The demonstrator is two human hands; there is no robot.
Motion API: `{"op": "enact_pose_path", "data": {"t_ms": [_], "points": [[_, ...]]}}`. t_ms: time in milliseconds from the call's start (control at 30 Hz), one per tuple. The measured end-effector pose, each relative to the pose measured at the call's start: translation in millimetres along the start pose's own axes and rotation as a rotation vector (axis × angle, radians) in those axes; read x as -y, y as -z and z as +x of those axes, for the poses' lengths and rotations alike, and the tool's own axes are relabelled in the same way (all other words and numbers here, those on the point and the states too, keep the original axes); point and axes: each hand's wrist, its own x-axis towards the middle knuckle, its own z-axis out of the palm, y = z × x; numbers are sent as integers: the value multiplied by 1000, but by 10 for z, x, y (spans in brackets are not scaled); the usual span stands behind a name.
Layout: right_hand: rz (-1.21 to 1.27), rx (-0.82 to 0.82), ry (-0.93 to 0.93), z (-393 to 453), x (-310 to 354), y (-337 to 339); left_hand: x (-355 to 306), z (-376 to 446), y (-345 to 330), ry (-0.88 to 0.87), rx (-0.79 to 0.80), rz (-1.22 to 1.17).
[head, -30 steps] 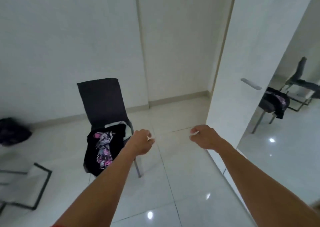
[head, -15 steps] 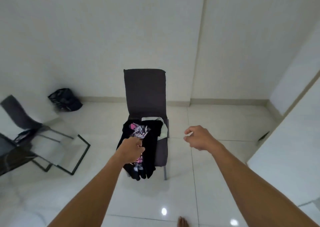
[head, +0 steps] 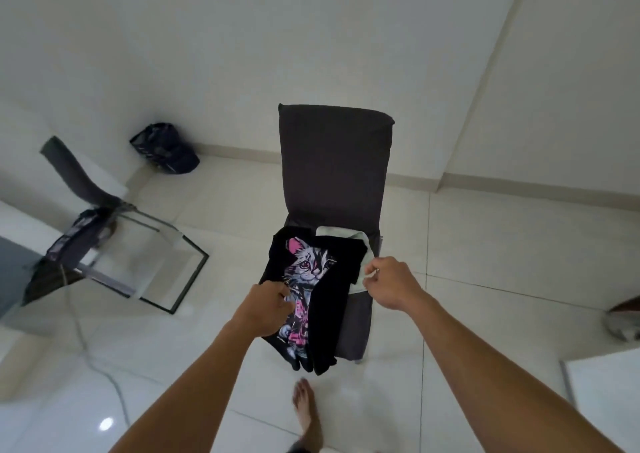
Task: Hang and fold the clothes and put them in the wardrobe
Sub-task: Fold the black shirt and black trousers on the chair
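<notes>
On chair [head: 332,162] seat: black tee [head: 325,300] draped over front edge, pale cloth [head: 363,245] beneath. Left hand [head: 268,309] fingers curled into tee's near edge, likely to lift. Right hand [head: 389,281] pinches pale cloth's edge, probably to separate.

Even, soft indoor light; ceiling lamps glint on the glossy floor [head: 485,314]. Wide-angle bending warps the edges, with slight motion blur.

Both arms were bare from the frame's lower edge to the wrists, with no sleeve showing. The left hand [head: 268,309] and right hand [head: 389,283] wore nothing. One foot [head: 306,413] was bare.
</notes>
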Motion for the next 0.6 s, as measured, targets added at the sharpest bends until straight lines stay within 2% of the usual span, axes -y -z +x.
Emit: {"op": "enact_pose_path", "data": {"t_ms": [367, 600], "points": [[28, 39, -217, 2155, 129, -710, 580, 2507, 67, 17, 192, 66], [-35, 13, -311, 3398, -14, -1247, 859, 4088, -190, -19, 204, 127]]}}
